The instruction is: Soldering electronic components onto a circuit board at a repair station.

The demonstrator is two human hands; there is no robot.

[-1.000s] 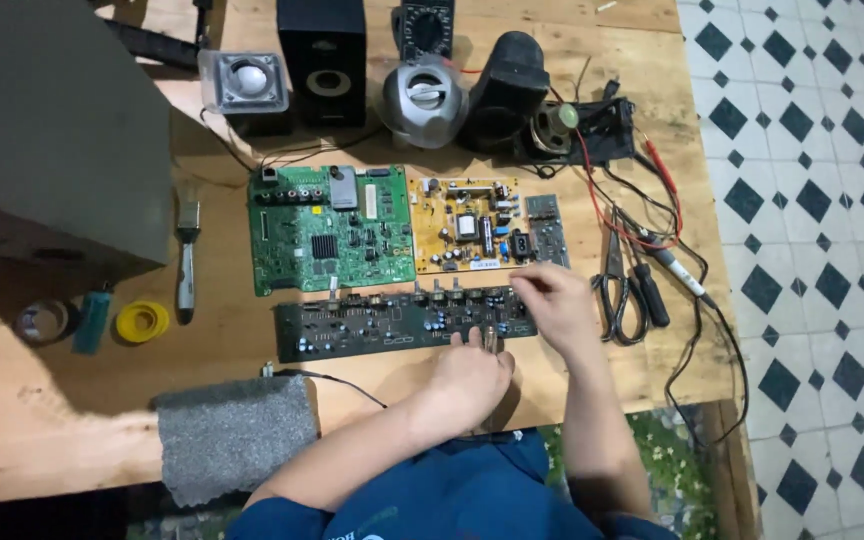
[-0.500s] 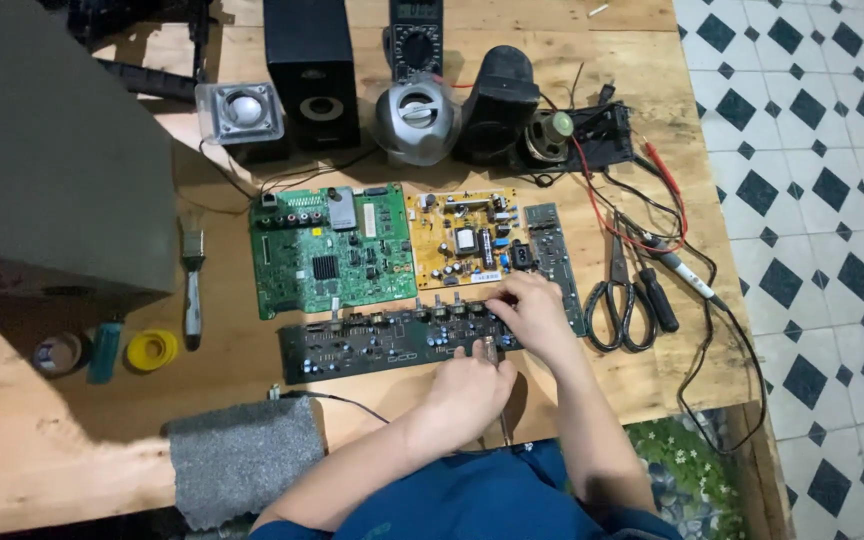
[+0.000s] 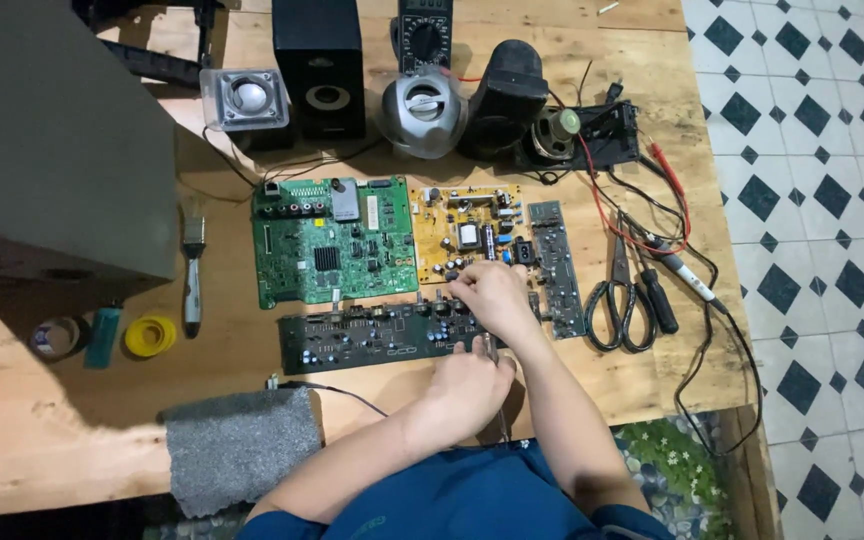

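Head view: looking straight down on a wooden tabletop (image 3: 572,390) laid out as a repair bench.
Dark board (image 3: 377,335): lying flat nearest the person, at 6 o'clock from the green board (image 3: 332,240), long side towards the body so both hands are reaching it easily.
Right hand (image 3: 492,297): resting on the dark board's right end at the edge of the yellow board (image 3: 467,230); fingers curled down on the parts, apparently steadying it; whether they are pinching anything, I cannot tell.
Left hand (image 3: 469,385): sitting at 6 o'clock from the right hand, grip closed round a thin metal tool (image 3: 498,400) whose shaft is running back towards the body.
Scissors (image 3: 620,295): lying at 3 o'clock from the hands, within reach.
Speakers (image 3: 318,62): lined up along the far edge at 12 o'clock, out of the way.
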